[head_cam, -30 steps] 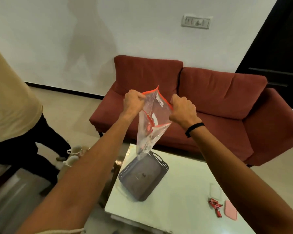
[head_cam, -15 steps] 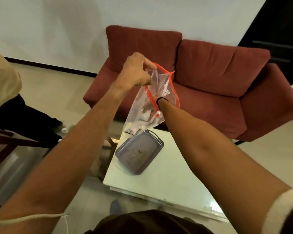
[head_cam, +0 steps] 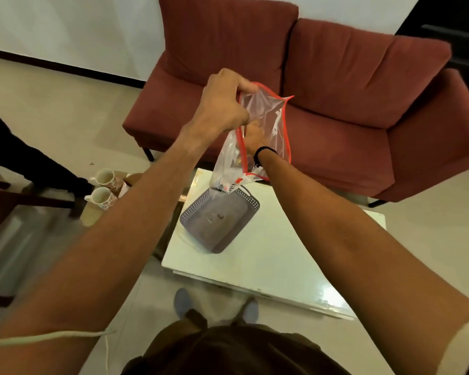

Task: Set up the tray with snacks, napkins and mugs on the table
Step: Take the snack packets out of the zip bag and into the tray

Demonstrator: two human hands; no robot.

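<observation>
The left hand (head_cam: 225,104) pinched the red-edged rim of the clear zip bag (head_cam: 266,136), holding its mouth open above the far end of the grey tray (head_cam: 245,226) on the white table (head_cam: 282,255). The right hand (head_cam: 252,139) was plunged wrist-deep into the bag, so whether its fingers were spread or closed on anything could not be told. The bag's long axis hung downward toward the tray (its contents, likely snacks, gathered below the right hand's fingertips), so reaching deeper fell to that hand. Two mugs (head_cam: 104,189) waited on the floor, left of the table
</observation>
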